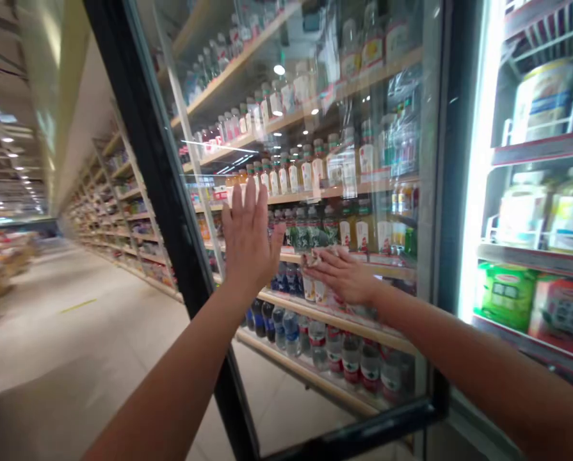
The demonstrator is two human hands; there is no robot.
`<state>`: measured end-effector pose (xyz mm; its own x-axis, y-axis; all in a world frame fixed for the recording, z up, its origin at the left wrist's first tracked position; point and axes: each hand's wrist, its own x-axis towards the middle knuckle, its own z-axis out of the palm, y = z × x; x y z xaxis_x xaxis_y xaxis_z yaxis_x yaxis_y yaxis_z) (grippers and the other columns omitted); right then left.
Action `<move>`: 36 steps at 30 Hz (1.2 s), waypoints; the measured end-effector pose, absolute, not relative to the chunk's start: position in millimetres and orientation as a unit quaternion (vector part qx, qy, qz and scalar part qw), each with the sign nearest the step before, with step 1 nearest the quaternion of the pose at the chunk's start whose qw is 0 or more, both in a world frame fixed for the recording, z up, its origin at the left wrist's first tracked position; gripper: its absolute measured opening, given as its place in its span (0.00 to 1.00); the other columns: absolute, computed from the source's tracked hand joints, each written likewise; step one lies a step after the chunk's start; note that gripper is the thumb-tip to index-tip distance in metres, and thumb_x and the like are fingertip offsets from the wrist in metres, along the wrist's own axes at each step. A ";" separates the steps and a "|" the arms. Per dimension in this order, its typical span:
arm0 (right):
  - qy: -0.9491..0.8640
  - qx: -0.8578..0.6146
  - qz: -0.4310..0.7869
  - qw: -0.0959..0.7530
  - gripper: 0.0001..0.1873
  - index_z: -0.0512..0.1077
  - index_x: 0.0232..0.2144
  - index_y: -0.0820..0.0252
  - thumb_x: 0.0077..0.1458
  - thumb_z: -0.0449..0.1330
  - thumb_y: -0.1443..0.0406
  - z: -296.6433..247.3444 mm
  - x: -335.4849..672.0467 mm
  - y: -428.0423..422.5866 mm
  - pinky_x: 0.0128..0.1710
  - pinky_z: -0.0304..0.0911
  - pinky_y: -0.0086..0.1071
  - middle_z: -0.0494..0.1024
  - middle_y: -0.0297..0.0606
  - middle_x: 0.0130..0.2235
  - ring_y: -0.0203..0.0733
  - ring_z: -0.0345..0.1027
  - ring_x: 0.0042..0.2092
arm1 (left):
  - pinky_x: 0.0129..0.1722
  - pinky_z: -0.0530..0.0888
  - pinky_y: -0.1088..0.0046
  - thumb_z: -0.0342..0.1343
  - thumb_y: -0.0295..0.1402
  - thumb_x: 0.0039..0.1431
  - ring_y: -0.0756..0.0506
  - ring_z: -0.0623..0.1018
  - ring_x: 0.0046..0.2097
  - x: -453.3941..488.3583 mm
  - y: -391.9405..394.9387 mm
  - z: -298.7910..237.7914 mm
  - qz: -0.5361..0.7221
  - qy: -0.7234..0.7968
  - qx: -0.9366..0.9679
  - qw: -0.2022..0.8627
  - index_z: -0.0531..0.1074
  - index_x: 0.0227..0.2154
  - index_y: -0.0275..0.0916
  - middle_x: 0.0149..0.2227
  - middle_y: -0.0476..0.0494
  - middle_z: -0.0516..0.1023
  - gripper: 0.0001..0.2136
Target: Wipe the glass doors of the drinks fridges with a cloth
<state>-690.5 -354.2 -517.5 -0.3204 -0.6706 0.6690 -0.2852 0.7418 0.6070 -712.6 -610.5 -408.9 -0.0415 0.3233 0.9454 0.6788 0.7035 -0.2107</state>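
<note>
A glass cooler door [286,96] in a black frame [171,211] stands swung open in front of me. My left hand [249,246] is raised with its palm towards the pane, fingers straight and thumb apart, and appears to rest on the glass. Lower and to the right, my right hand [346,276] reaches out with its fingers extended towards the same pane. Pale, mottled patches around its fingertips blend with the bottles seen through the glass, so I cannot tell whether it touches the surface. Neither hand visibly holds anything.
Shelves of bottles [351,358] show through the glass. At right is the lit cooler interior, holding large tubs [521,205], a green package [504,294] and a red package [564,314]. A tiled aisle [98,346] runs along the left, beside long stocked shelves [132,205].
</note>
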 end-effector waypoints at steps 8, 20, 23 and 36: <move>-0.719 -0.077 0.018 0.691 0.34 0.43 0.73 0.67 0.71 0.44 0.59 -457.5 -706.9 -317.1 0.69 0.45 0.60 0.42 0.52 0.73 0.60 0.37 0.73 | 0.71 0.36 0.45 0.49 0.42 0.71 0.33 0.41 0.74 -761.0 -593.4 -420.3 -0.105 -0.718 -0.296 0.621 0.51 0.72 0.32 0.73 0.33 0.47 0.33; -0.692 -0.099 -0.009 0.715 0.31 0.47 0.73 0.59 0.72 0.42 0.61 -488.9 -718.4 -289.6 0.69 0.47 0.57 0.50 0.47 0.72 0.56 0.42 0.73 | 0.71 0.42 0.42 0.48 0.42 0.71 0.30 0.42 0.74 -795.6 -580.7 -471.2 -0.140 -0.723 -0.265 0.622 0.45 0.73 0.30 0.73 0.32 0.47 0.35; -0.690 -0.109 -0.032 0.714 0.34 0.40 0.74 0.62 0.71 0.44 0.62 -525.8 -715.5 -288.8 0.69 0.47 0.59 0.48 0.51 0.72 0.57 0.41 0.73 | 0.71 0.43 0.41 0.49 0.41 0.71 0.31 0.42 0.74 -798.5 -575.7 -494.6 -0.144 -0.721 -0.262 0.625 0.42 0.73 0.31 0.73 0.32 0.47 0.36; -0.753 0.022 -0.129 0.644 0.30 0.52 0.72 0.55 0.71 0.48 0.59 -507.7 -713.4 -300.8 0.70 0.45 0.56 0.57 0.43 0.70 0.55 0.44 0.72 | 0.71 0.43 0.42 0.50 0.40 0.71 0.31 0.42 0.74 -792.5 -572.8 -501.8 -0.149 -0.726 -0.254 0.621 0.48 0.72 0.30 0.73 0.33 0.47 0.33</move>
